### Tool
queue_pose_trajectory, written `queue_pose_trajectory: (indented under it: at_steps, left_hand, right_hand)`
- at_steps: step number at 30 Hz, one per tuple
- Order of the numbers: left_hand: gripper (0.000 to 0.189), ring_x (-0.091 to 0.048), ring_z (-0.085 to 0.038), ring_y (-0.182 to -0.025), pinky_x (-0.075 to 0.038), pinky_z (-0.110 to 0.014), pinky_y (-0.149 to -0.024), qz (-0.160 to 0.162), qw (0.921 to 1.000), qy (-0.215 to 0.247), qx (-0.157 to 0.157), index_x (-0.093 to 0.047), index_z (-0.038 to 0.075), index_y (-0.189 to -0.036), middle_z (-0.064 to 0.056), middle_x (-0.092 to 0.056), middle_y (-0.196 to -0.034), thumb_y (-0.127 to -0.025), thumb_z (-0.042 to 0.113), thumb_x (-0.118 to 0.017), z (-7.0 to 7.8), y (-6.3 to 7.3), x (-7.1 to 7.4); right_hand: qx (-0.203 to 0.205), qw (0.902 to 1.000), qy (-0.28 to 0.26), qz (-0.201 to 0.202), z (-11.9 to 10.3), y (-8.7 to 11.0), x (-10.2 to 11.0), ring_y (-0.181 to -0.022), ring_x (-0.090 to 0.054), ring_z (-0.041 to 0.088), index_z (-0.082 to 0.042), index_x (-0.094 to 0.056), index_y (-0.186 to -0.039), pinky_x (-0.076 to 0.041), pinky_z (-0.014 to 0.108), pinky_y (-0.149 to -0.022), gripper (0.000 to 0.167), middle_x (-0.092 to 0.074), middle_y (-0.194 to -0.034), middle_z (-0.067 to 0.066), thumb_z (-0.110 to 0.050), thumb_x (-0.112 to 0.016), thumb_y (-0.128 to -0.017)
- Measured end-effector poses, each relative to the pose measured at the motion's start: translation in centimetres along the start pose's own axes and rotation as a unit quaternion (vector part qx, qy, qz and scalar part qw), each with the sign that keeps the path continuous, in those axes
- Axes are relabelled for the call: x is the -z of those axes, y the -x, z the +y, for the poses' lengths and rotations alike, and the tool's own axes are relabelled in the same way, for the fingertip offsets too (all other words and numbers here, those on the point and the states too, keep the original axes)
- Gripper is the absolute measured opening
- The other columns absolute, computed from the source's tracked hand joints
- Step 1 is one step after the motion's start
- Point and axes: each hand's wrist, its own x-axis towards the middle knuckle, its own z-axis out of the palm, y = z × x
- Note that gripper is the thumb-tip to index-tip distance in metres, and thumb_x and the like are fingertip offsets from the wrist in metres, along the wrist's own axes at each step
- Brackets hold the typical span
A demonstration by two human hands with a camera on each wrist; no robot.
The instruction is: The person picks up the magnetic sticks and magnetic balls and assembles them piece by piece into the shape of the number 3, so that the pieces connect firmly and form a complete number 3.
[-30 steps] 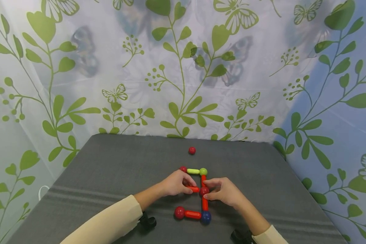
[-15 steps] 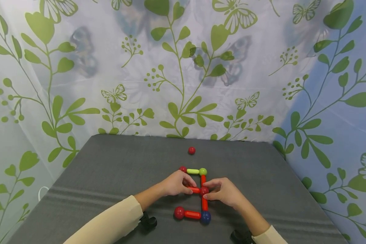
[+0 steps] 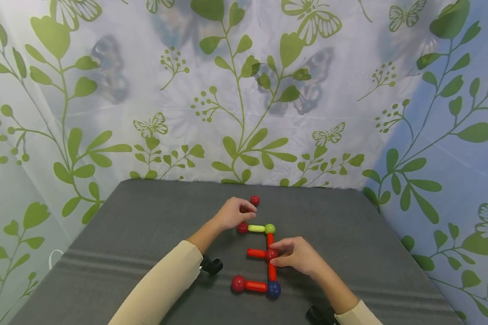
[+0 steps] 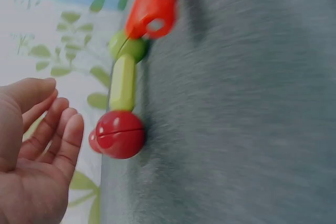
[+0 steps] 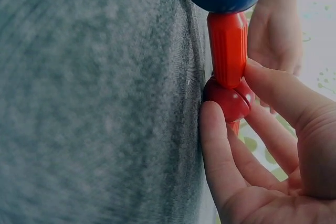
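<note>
A shape of balls and rods lies on the grey cloth. My right hand [image 3: 302,257] pinches its middle red ball [image 3: 271,255] between thumb and fingers. From that ball a red rod [image 3: 255,253] points left, its outer end bare. Red rods join the ball to a lime ball [image 3: 270,229] behind and a blue ball [image 3: 274,290] in front. A lime rod [image 4: 123,83] ends at another red ball [image 4: 121,134]. Over this corner my left hand [image 3: 232,213] hovers with fingers loosely bent and nothing in them, close to a loose red ball [image 3: 255,200].
In front, a red rod [image 3: 255,286] links the blue ball to a red ball [image 3: 238,284] on the left. The grey table [image 3: 166,212] ends at a hanging curtain [image 3: 211,153] printed with leaves. Black wrist cameras sit under both forearms.
My left hand has let go of the middle red rod, now attached to the middle ball, and moved back toward the loose red ball. The right hand keeps its grip in place.
</note>
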Motion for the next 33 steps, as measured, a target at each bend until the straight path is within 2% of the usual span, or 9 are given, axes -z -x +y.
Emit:
queue_pose_trajectory:
  at_steps: [5, 9, 13, 18, 24, 33]
  left_hand:
    - [0.018, -0.064, -0.016, -0.094, -0.055, -0.034, -0.085, 0.043, 0.9989, 0.001, 0.018, -0.077, 0.01, -0.111, -0.003, -0.075, -0.106, -0.095, 0.018, -0.074, -1.0, -2.3, 0.3]
    - [0.021, -0.064, -0.017, -0.093, -0.055, -0.034, -0.083, 0.06, 0.9976, -0.012, 0.033, -0.076, 0.01, -0.115, -0.003, -0.074, -0.106, -0.096, 0.02, -0.073, -1.9, -3.5, 0.3]
    - [0.023, -0.064, -0.019, -0.097, -0.055, -0.036, -0.086, 0.065, 0.9965, -0.022, 0.046, -0.074, 0.01, -0.118, -0.005, -0.073, -0.108, -0.097, 0.02, -0.073, -2.7, -4.1, 0.2]
    - [0.026, -0.065, -0.024, -0.108, -0.054, -0.042, -0.095, 0.075, 0.9951, -0.022, 0.06, -0.073, 0.011, -0.12, -0.008, -0.071, -0.116, -0.096, 0.02, -0.073, -3.4, -4.6, 0.1]
    - [0.03, -0.062, -0.027, -0.119, -0.051, -0.045, -0.103, 0.082, 0.9935, -0.008, 0.078, -0.07, 0.011, -0.126, -0.011, -0.067, -0.127, -0.097, 0.02, -0.072, -3.8, -5.4, -0.8]
    - [0.038, -0.057, -0.029, -0.131, -0.045, -0.048, -0.111, 0.075, 0.9928, -0.003, 0.093, -0.065, 0.013, -0.135, -0.012, -0.059, -0.14, -0.098, 0.017, -0.071, -3.9, -6.2, -2.0]
  right_hand:
    - [-0.003, 1.0, -0.006, -0.004, 0.1, -0.1, 0.1, -0.079, -0.072, 0.017, -0.003, -0.074, -0.122, -0.059, 0.032, -0.071, 0.045, -0.076, -0.111, 0.013, -0.016, -0.088, -0.081]
    - [-0.007, 0.9998, -0.015, -0.007, 0.1, -0.1, 0.0, -0.08, -0.072, 0.016, -0.002, -0.073, -0.122, -0.059, 0.031, -0.071, 0.046, -0.075, -0.112, 0.013, -0.016, -0.088, -0.081]
    - [-0.004, 0.9998, -0.019, -0.008, 0.2, 0.0, 0.0, -0.079, -0.073, 0.016, -0.002, -0.073, -0.122, -0.06, 0.03, -0.071, 0.045, -0.075, -0.112, 0.014, -0.014, -0.087, -0.081]
    - [0.003, 0.9997, -0.022, -0.007, 0.2, -0.1, 0.0, -0.079, -0.072, 0.018, 0.0, -0.073, -0.122, -0.059, 0.03, -0.07, 0.044, -0.075, -0.112, 0.017, -0.011, -0.087, -0.081]
    - [-0.003, 0.9998, -0.019, -0.005, 0.0, -0.1, 0.0, -0.079, -0.072, 0.017, -0.001, -0.073, -0.121, -0.059, 0.03, -0.07, 0.044, -0.075, -0.111, 0.015, -0.012, -0.087, -0.081]
    - [-0.014, 0.9998, -0.014, -0.004, 0.0, -0.1, 0.0, -0.08, -0.073, 0.017, -0.002, -0.074, -0.121, -0.06, 0.032, -0.072, 0.045, -0.075, -0.11, 0.013, -0.013, -0.088, -0.081]
